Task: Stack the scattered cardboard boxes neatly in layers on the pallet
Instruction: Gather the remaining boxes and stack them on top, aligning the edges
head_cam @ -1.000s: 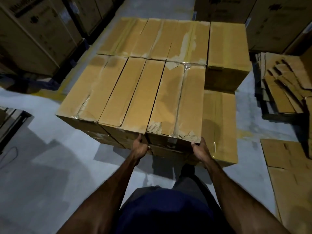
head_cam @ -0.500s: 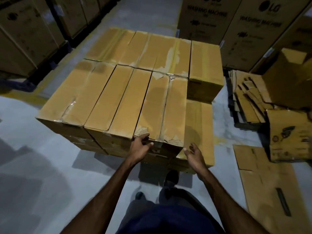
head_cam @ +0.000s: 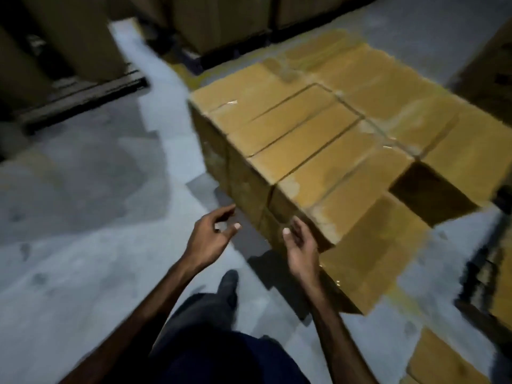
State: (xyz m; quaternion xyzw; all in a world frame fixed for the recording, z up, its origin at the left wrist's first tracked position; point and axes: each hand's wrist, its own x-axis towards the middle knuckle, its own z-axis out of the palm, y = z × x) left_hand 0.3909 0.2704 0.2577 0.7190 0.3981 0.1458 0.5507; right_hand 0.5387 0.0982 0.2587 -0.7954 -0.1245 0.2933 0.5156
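The stacked cardboard boxes (head_cam: 318, 151) sit in tight rows ahead and to your right on the grey floor (head_cam: 83, 245). Your right hand (head_cam: 300, 245) hovers loosely open at the near corner, holding nothing. Your left hand (head_cam: 212, 236) hangs empty, fingers relaxed, just beside the stack.

A grey concrete floor (head_cam: 83, 245) fills the left and lower part of the view, marked with darker patches and hard-edged shadows. A faded yellow line (head_cam: 191, 76) is painted on it further back. Tall, dim cartons (head_cam: 221, 20) stand along the far side, raised on dark wooden bases (head_cam: 83, 98), and more fill the upper left corner. Near the bottom centre, a dark shoe (head_cam: 228, 284) rests on the floor below a dark trouser leg (head_cam: 205, 314). The picture is blurred.
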